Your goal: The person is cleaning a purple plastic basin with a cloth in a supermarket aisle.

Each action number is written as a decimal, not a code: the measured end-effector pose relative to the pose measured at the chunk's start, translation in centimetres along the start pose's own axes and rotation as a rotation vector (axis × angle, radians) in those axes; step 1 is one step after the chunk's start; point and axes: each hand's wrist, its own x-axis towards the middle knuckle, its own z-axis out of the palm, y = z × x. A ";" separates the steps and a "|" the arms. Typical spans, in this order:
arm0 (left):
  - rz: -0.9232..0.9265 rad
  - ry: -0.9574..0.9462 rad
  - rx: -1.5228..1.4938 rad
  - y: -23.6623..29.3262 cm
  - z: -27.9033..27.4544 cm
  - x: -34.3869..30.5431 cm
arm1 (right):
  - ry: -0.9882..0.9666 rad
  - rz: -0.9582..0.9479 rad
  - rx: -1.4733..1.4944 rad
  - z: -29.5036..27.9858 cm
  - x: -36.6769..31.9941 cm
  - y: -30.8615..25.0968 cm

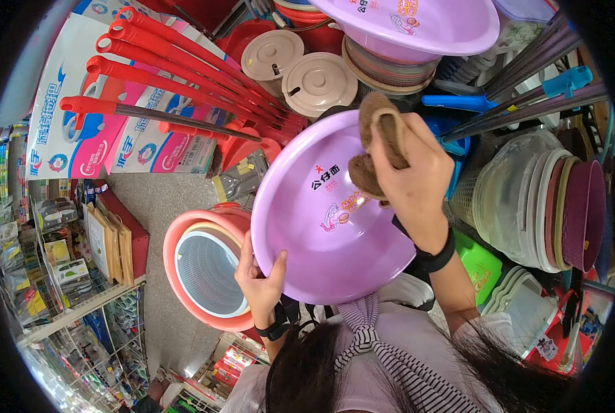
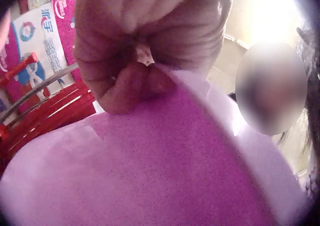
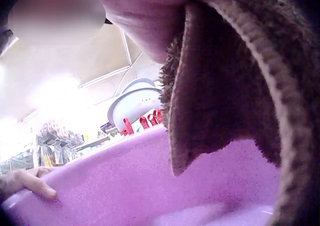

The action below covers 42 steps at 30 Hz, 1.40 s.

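A purple plastic basin [image 1: 300, 227] with printed characters inside is tilted in front of the person's chest. My left hand [image 1: 259, 279] grips its near left rim, thumb on the inside and fingers behind. The left wrist view shows that hand [image 2: 145, 51] pinching the basin's edge [image 2: 125, 171]. My right hand [image 1: 417, 179] holds a folded brown cloth [image 1: 368, 175] at the basin's upper right side. From the right wrist, the cloth [image 3: 225, 96] with its stitched border hangs over the inner wall of the basin [image 3: 125, 181].
Red-handled mops [image 1: 183, 76] lean at the upper left by printed boxes [image 1: 132, 148]. Lidded beige buckets [image 1: 320, 84] and another purple basin [image 1: 452, 34] stand ahead. Nested baskets [image 1: 211, 272] sit on the floor to the left, stacked buckets [image 1: 538, 206] to the right. Shelving [image 1: 80, 313] lines the left side.
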 end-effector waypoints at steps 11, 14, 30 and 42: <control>-0.067 -0.055 0.016 0.7 0.4 -1.4 | -0.185 -0.295 0.040 4.8 -2.4 -4.1; -0.085 -0.034 -0.034 -0.4 0.0 -1.2 | -0.292 -0.425 0.095 5.5 -4.6 -6.5; -0.059 -0.066 -0.042 -0.2 -0.1 -0.7 | -0.088 0.029 -0.188 2.2 0.0 2.8; -0.045 -0.014 -0.069 -0.4 0.3 -0.7 | -0.256 -0.197 0.093 5.8 -2.9 -4.0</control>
